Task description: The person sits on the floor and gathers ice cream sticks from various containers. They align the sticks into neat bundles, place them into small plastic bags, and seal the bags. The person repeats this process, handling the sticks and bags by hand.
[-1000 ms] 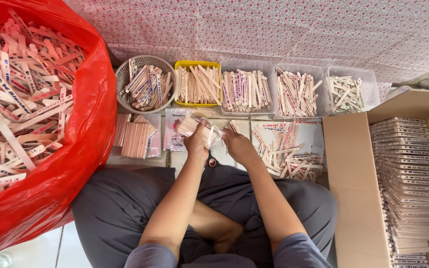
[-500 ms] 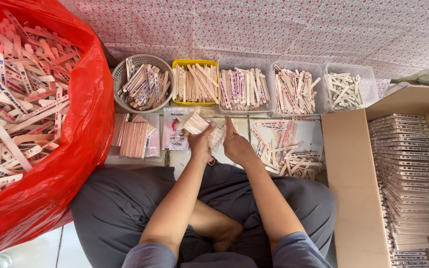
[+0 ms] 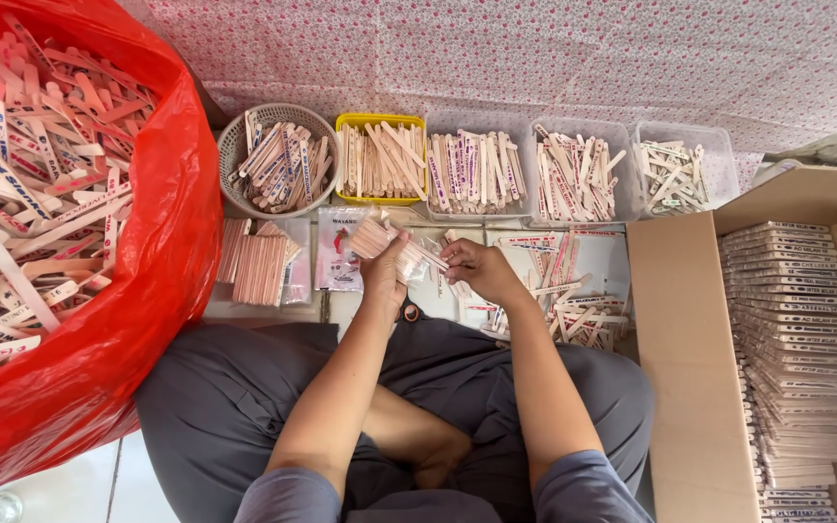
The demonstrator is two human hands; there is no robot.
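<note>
Wooden sticks in a fanned bundle sit clamped in the left hand, just below the yellow tray. Right hand, beside it, pinches one stick; its grip is nearly closed.

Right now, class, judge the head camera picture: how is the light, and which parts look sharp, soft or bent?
Head view: daylight is soft and even, with no hard shadows; the red bag shows a mild sheen; the stick bundle in the left hand is slightly soft; the cardboard box edges slant toward the frame's right side.
</note>
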